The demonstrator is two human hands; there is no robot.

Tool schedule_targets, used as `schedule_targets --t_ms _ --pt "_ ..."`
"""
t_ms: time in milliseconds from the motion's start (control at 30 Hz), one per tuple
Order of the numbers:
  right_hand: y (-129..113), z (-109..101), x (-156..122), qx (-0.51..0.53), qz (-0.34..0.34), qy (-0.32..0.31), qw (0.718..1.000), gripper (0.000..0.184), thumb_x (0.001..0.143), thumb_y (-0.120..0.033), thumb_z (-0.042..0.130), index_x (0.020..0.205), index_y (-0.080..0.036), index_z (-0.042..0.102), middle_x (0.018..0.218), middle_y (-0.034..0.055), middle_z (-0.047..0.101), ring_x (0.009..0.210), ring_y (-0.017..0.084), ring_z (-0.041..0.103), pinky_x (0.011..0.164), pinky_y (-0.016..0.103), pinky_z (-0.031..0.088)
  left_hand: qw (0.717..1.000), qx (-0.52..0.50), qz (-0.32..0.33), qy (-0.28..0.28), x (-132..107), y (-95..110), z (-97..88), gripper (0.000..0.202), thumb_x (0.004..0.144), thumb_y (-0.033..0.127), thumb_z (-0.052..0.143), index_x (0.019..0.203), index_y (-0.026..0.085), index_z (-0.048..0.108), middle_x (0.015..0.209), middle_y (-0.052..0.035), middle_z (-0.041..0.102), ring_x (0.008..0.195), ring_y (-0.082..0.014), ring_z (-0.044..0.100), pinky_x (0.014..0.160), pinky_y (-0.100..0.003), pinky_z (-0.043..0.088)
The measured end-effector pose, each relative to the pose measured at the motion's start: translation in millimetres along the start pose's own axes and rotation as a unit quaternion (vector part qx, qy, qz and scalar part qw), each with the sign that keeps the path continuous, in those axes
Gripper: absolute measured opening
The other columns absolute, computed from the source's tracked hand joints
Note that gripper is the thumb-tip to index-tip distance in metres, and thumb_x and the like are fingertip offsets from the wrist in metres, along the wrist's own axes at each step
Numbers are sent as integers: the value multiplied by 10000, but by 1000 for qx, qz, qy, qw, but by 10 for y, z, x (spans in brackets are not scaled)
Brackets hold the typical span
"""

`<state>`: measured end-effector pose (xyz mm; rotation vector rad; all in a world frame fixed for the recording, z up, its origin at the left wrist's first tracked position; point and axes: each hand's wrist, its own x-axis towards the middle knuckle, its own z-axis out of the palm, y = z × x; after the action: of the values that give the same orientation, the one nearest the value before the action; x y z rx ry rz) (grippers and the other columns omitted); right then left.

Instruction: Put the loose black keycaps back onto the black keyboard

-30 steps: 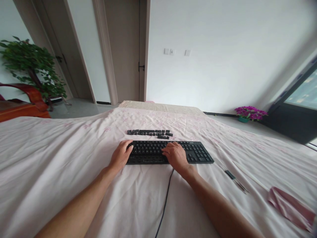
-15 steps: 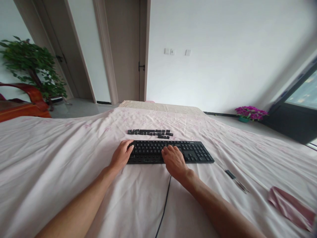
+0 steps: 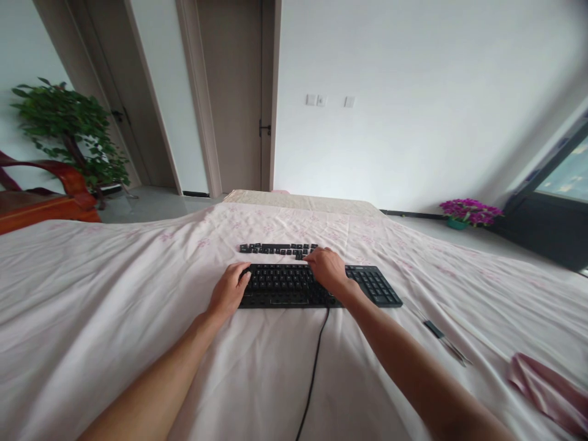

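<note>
A black keyboard (image 3: 280, 285) lies flat on the bed, its lowest row bare of keys. My left hand (image 3: 229, 288) grips its left end, thumb and fingers at the upper left corner. Beyond the far edge, loose black keycaps (image 3: 275, 247) lie in rows, a long one among them. Over the keyboard reaches my right hand (image 3: 327, 268), its fingers drawn together at the right end of these keycaps. Whether a keycap is between the fingertips is hidden. The hand and forearm cover part of the keyboard right of its middle.
A black cable (image 3: 316, 367) runs from the keyboard toward me. To the right lie a wire tool with a dark handle (image 3: 433, 329) and a pink cloth (image 3: 546, 392). The pale floral sheet (image 3: 138, 294) is wrinkled. A wooden chair (image 3: 68, 190) stands at the left.
My right hand has moved from the keyboard keys forward to the loose keycaps. My left hand keeps its hold on the keyboard's left end. The view has shifted slightly.
</note>
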<state>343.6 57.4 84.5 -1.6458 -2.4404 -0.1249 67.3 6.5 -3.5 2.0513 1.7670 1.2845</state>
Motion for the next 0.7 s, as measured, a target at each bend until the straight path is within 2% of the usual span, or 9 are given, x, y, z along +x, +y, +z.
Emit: schedule_targets --t_ms 167,300,700 --pt "-55 195 378 -30 7 5 1000 238 908 -273 526 969 -273 757 1096 70 662 1033 228 524 826 311 365 1000 1 0 5 4 5 -7 323 920 303 431 1183 212 595 1220 -77 613 1170 -201 561 1054 -384 421" --pt "-94 251 555 -67 2 -6 998 251 910 -264 513 951 -216 756 1100 116 650 1034 240 509 815 322 363 1000 2 -4 4 5 0 -5 327 921 306 432 1182 198 597 1222 -85 612 1176 -204 556 1060 -380 416" --pt "-97 342 699 -101 -27 -39 994 216 861 -185 548 934 -197 751 1080 123 660 1045 244 499 824 330 351 1000 -3 -7 0 15 17 -16 329 925 305 427 1182 190 597 1226 -91 610 1169 -200 556 1061 -377 411"
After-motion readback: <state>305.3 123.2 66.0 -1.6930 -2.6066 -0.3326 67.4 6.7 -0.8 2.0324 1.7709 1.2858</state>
